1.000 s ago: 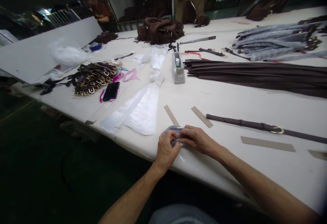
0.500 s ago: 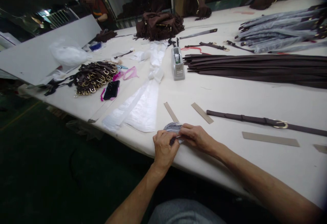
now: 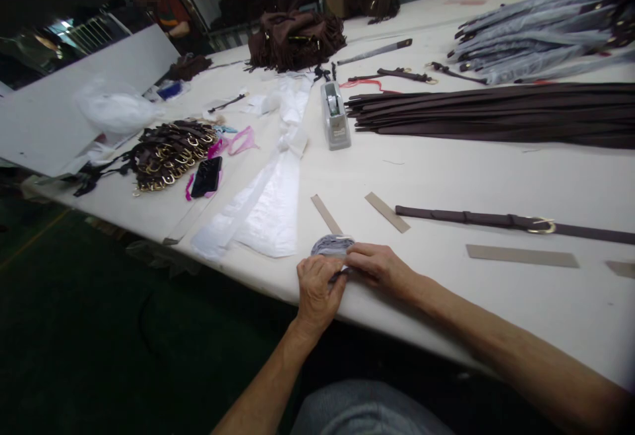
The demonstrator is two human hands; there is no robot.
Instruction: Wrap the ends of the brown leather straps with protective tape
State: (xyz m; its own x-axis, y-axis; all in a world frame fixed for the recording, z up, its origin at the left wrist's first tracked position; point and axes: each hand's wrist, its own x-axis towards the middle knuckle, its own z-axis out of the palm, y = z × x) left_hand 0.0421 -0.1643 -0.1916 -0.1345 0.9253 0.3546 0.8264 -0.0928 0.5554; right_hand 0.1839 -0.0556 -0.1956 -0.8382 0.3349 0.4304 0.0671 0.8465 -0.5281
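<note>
Two bare hands at work on a round grey bundle [image 3: 331, 243] at the near edge of a pale table [image 3: 436, 174]. The bundle lay flat, its far side exposed and its near side covered by the fingers; it appeared to be wrapped in clear film. The left hand [image 3: 316, 281] was curled nearly closed, thumb and fingers gripping the bundle's near side. The right hand [image 3: 376, 264] met the bundle's right side with fingers drawn together; whether they pinched the wrapping or only pressed on it could not be told.

Just beyond the bundle lay a narrow tan strip [image 3: 325, 212], with a second tan strip [image 3: 387, 211] to its right. Farther right, a dark brown belt [image 3: 486, 219] with a gold buckle [image 3: 542, 225] stretched toward the right edge, a wider tan strip [image 3: 522, 256] on its near side. To the left were spread white sheeting [image 3: 272, 207], a dark phone [image 3: 206, 177] and a heap of buckled straps [image 3: 171, 154]. Beyond the hands stood a grey tape dispenser [image 3: 336, 121]; long dark straps [image 3: 496, 114] lay to its right, with film-wrapped straps [image 3: 533, 35] on their far side. A brown fringed pile [image 3: 297, 39] occupied the far side of the table.
</note>
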